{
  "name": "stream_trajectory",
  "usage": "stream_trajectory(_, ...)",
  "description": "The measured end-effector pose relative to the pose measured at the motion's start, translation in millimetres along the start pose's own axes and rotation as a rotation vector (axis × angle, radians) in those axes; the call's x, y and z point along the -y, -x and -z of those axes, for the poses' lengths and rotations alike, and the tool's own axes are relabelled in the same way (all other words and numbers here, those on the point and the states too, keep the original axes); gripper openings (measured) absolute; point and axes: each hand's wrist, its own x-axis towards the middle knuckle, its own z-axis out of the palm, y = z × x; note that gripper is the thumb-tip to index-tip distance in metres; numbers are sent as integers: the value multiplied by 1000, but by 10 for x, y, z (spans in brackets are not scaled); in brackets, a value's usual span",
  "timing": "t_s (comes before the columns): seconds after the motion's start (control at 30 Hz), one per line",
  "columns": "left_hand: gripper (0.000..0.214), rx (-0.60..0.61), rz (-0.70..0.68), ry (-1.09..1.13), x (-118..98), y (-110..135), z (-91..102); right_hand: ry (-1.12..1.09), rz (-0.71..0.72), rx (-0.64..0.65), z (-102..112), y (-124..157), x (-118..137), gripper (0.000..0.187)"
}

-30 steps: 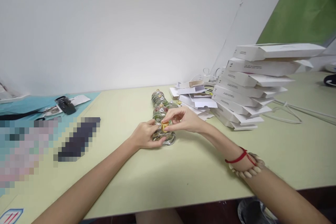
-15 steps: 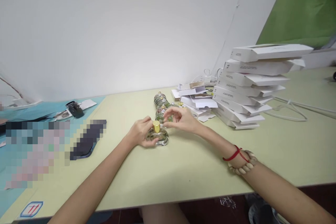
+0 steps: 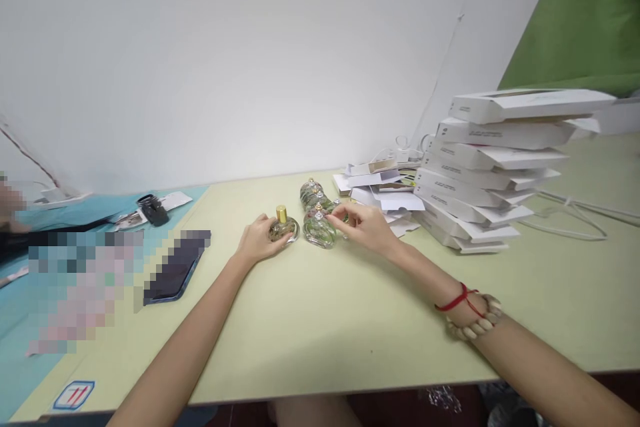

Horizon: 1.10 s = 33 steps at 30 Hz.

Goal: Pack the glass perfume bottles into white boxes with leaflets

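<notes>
My left hand (image 3: 257,239) is wrapped around the side of a clear, rounded glass perfume bottle (image 3: 289,235). That bottle stands upright on the table and wears a tall gold cap (image 3: 281,214). Just right of it is a similar capless perfume bottle (image 3: 319,232) with a bare sprayer neck. At its neck, the thumb and forefinger of my right hand (image 3: 364,223) pinch it from the right. More bottles of the same shape (image 3: 311,191) stand in a row behind, partly hidden by the front one and by my right hand.
Tall stacked white boxes (image 3: 465,180) lean at the right, beside loose white cartons (image 3: 383,197) and cables (image 3: 575,213). At the left lie a dark phone (image 3: 175,270) and a black cylindrical item (image 3: 153,209) on a blue cloth (image 3: 193,195). A wall stands behind the table.
My left hand has moved the gold-capped perfume bottle left and away from the row. My right hand has gone from beside that cap to the neck of the capless bottle. The view has shifted slightly.
</notes>
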Motion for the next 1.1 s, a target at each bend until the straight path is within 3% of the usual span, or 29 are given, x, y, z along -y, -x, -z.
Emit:
stream_trajectory(0.2, 43, -106, 446, 55, 196, -53, -93, 220, 58, 59, 4, 24, 39, 23)
stream_trajectory(0.4, 39, -186, 641, 219, 389, -67, -191, 295, -18, 122, -61, 42, 8, 36)
stream_trajectory(0.5, 48, -396, 622, 259, 372, -82, -150, 258, -49, 151, -73, 36, -16, 37)
stream_trajectory(0.6, 38, -601, 387, 300, 225, -82, -72, 175, -10, 199, -61, 29, -28, 36)
stream_trajectory(0.67, 22, -538, 171, 362, 42, -61, -33, 115, 28, 238, -48, 30, -18, 37)
stream_trajectory(0.73, 15, -388, 40, 453, -188, -20, -17, 70, 61, 276, -29, 30, 5, 36)
stream_trajectory(0.83, 21, -195, 13, 567, -512, 57, -24, 88, 87, 241, 25, 11, 30, 26)
stream_trajectory(0.9, 23, -145, 31, 602, -637, 93, -38, 166, 60, 114, 88, -19, 12, 28)
stream_trajectory(1.03, 24, -84, 89, 636, -646, 87, -69, 334, -88, -129, 250, -81, -107, 26)
stream_trajectory(1.1, 24, -51, 88, 629, -605, 66, -81, 375, -143, -100, 314, -97, -163, 25)
